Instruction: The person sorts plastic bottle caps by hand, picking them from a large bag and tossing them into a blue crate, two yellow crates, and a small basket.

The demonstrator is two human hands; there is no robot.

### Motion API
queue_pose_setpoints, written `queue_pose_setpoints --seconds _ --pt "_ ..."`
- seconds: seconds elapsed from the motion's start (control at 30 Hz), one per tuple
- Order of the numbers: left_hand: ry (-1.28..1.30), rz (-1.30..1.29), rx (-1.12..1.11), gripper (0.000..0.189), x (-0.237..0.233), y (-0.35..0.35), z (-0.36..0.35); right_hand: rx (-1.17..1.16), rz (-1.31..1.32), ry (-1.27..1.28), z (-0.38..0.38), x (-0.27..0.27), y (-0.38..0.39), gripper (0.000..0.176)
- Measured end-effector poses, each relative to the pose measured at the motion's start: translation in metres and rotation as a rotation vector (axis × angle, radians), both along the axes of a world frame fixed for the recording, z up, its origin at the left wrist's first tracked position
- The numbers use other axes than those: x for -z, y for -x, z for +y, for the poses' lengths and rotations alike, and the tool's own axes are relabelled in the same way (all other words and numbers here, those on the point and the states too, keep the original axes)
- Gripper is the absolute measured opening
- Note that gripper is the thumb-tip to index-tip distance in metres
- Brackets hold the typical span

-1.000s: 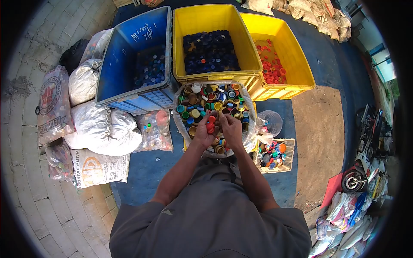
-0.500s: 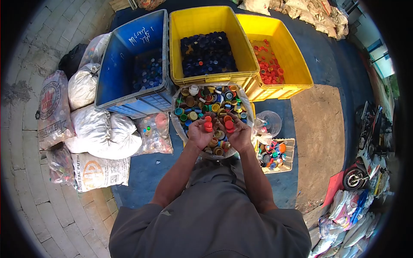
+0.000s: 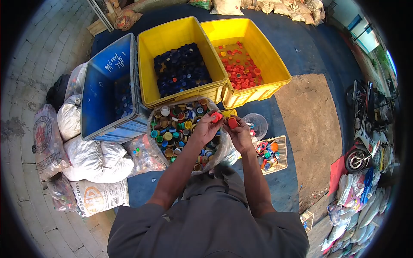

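Observation:
Red bottle caps (image 3: 217, 116) are gripped in the fingers of my left hand (image 3: 204, 131), above the right side of an open sack (image 3: 155, 151). More red caps (image 3: 232, 123) sit between the curled fingers and thumb of my right hand (image 3: 241, 137), just past the sack's right edge. Both hands are close together, in front of a yellow crate (image 3: 273, 84) with red and orange caps (image 3: 244, 77) on its bottom. Mixed-colour caps (image 3: 176, 135) fill the sack; my left forearm hides some of them.
A second yellow crate (image 3: 148, 64) holds dark blue caps; a blue crate (image 3: 97, 99) stands left of it. Stuffed white sacks (image 3: 99, 157) lie at left. To the right are a clear round tub (image 3: 257, 124), a small basket of caps (image 3: 282, 157) and a motorbike (image 3: 357, 159).
Both hands have moved from over the middle of the sack to its right edge, still holding red caps. The view has turned, so the crates and sack appear further left and lower.

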State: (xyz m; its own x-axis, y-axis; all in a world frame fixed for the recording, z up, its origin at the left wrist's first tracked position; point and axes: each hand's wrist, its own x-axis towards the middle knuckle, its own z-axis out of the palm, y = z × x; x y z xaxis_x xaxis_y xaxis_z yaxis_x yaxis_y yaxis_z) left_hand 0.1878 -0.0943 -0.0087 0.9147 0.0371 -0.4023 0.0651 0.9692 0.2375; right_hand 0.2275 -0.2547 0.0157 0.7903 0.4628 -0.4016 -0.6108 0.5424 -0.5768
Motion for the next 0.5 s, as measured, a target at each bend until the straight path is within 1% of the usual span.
queue_pose_setpoints --seconds 0.1,0.13,0.17,0.23,0.3,0.37,0.4,0.43,0.47,0.5 --pt "-0.049 0.02 0.04 0.027 0.006 -0.043 -0.012 -0.002 -0.033 -0.024 -0.014 0.013 -0.037 0.048" --pt "-0.059 0.032 0.055 0.027 0.005 -0.06 -0.015 0.008 -0.05 -0.027 -0.014 0.007 -0.048 0.044" --pt "-0.068 0.046 0.068 0.027 0.005 -0.077 -0.018 0.006 -0.058 0.032 -0.016 0.009 -0.064 0.041" --pt "-0.221 0.104 0.06 0.027 -0.01 -0.114 -0.025 -0.003 -0.076 0.151 -0.017 0.014 -0.101 0.036" --pt "-0.24 0.1 0.064 0.027 -0.025 -0.153 -0.025 0.039 -0.115 0.18 -0.011 0.014 -0.142 0.03" --pt "-0.198 0.041 0.097 0.035 -0.041 -0.187 -0.017 0.064 -0.218 0.199 -0.008 -0.004 -0.176 0.027" --pt "-0.177 -0.103 0.165 0.045 -0.037 -0.201 -0.008 0.077 -0.248 0.24 -0.006 -0.011 -0.191 0.028" --pt "-0.211 -0.106 0.162 0.05 -0.051 -0.202 -0.003 0.089 -0.277 0.284 -0.004 -0.019 -0.201 0.03" --pt "-0.244 -0.107 0.158 0.054 -0.064 -0.201 0.001 0.163 -0.237 0.258 -0.003 -0.025 -0.206 0.039" --pt "-0.277 -0.112 0.15 0.059 -0.078 -0.198 0.004 0.161 -0.254 0.25 -0.008 -0.023 -0.205 0.041"
